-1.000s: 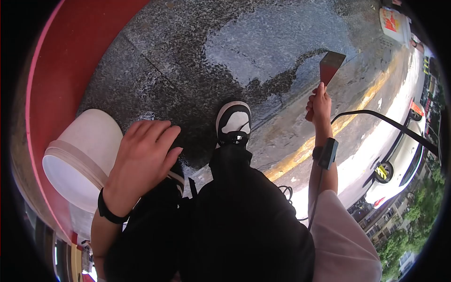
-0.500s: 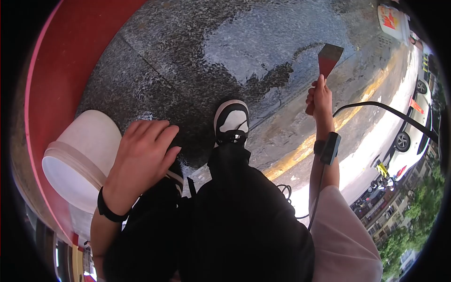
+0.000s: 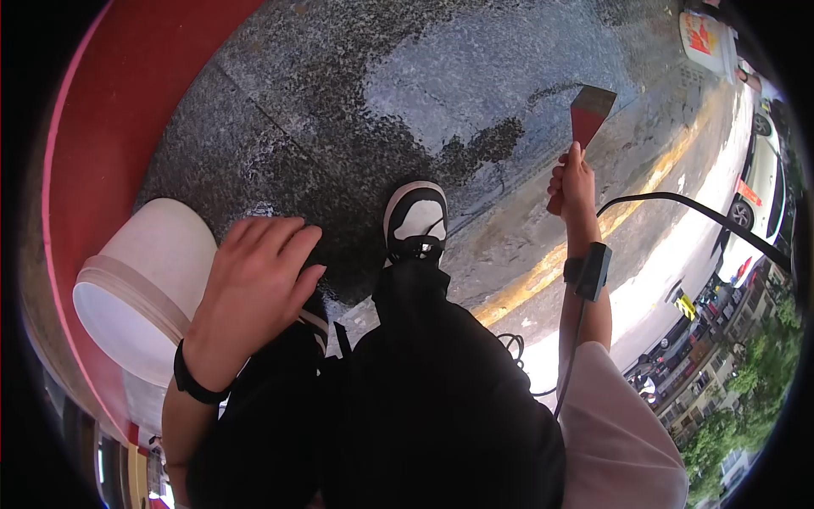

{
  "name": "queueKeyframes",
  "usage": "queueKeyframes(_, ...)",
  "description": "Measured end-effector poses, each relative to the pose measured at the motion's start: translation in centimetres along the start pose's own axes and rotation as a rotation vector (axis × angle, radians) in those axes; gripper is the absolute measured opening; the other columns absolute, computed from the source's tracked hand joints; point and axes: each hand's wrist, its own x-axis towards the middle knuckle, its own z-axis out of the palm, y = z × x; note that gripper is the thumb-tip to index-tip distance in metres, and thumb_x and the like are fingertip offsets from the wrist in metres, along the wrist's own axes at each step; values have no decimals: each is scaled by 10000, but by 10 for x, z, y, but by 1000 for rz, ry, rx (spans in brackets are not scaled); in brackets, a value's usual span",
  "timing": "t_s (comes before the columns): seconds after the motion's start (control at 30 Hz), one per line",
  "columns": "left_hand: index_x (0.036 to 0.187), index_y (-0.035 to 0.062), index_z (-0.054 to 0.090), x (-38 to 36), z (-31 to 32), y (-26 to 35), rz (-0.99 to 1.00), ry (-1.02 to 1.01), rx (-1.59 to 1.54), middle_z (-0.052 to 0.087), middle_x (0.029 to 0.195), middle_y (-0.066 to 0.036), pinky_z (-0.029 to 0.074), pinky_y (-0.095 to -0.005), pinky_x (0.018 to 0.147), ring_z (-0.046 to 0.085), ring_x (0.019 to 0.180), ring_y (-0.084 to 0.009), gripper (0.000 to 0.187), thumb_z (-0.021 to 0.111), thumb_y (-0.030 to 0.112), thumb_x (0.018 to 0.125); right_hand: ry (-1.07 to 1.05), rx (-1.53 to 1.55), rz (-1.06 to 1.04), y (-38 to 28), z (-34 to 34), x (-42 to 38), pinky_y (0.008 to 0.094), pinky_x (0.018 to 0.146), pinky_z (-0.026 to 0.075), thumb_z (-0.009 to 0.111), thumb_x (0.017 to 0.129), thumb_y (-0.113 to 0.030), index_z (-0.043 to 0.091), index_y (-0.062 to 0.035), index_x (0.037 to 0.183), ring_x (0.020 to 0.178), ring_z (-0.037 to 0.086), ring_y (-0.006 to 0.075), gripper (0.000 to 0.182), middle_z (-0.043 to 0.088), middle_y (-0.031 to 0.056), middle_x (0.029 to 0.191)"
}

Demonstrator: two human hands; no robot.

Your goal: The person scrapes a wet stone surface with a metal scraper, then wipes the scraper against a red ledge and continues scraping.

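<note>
My right hand (image 3: 574, 188) is wrapped round the handle of a scraper (image 3: 591, 114) with a wide metal blade and a reddish part below it. The blade points up and away, over the wet floor (image 3: 475, 76). On the left, my left hand (image 3: 261, 280) hangs palm down above my knee with its fingers slightly bent and apart, holding nothing. Close beside it a white bucket (image 3: 161, 254) lies on its side or tilted, its opening facing the lower left.
A red wall or panel (image 3: 119, 110) curves along the left. My shoe (image 3: 417, 222) stands on the wet floor. A black cable (image 3: 678, 197) runs right. Beyond a yellow line (image 3: 543, 276) are a white car (image 3: 766, 187), a printed white bucket (image 3: 705, 42) and part of a person at the far right.
My right hand and the scraper have shifted slightly down and left, with more of the handle's end showing. The white car appears higher. My left hand has barely moved.
</note>
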Motion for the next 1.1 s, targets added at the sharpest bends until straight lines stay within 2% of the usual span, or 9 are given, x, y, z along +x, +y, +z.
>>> queueKeyframes(0.23,1055,7,615,-1,1,1,13,14,3,625,1054,-148,453,-419,896,588,984,-326,333,716,91,749,-7,78,-28,6,6,5,291,390,353,461,967,-468,469,-59,861,422,392,118,423,402,3,559)
queueKeyframes(0.33,1058,8,617,-3,1,-1,11,17,7,626,1056,-149,454,-419,896,588,985,-327,336,717,95,749,21,49,-7,0,6,3,277,428,356,466,966,-496,472,-76,888,456,380,107,427,387,-18,582)
queueKeyframes(0.63,1049,6,618,0,4,0,9,4,0,627,1058,-154,456,-418,889,589,984,-327,328,718,99,751,-12,19,10,1,-1,0,267,424,340,478,960,-503,468,-85,902,449,369,97,423,375,-28,576)
queueKeyframes(0.73,1054,6,617,2,5,-1,12,-8,5,627,1058,-153,456,-417,889,588,983,-328,330,718,100,754,-44,101,-1,-2,2,1,269,423,340,480,959,-502,472,-89,889,451,367,90,419,374,-32,578)
queueKeyframes(0.83,1060,5,615,4,3,-1,21,-8,-3,627,1057,-152,457,-417,890,587,984,-329,334,717,100,756,-18,76,0,2,6,0,270,424,339,477,962,-492,475,-94,871,450,361,88,409,370,-36,579)
queueKeyframes(0.9,1061,5,615,3,3,-2,18,-9,-3,627,1056,-152,457,-418,891,587,984,-329,335,717,100,756,25,-54,-26,-2,2,-1,269,420,334,474,964,-485,471,-98,850,446,356,91,403,367,-36,573)
queueKeyframes(1.1,1056,4,619,2,4,-3,10,-9,-7,627,1054,-151,455,-418,896,587,988,-329,329,715,102,757,-4,-69,-32,-3,-1,-1,264,403,338,483,964,-476,461,-95,846,435,371,88,399,373,-33,559)
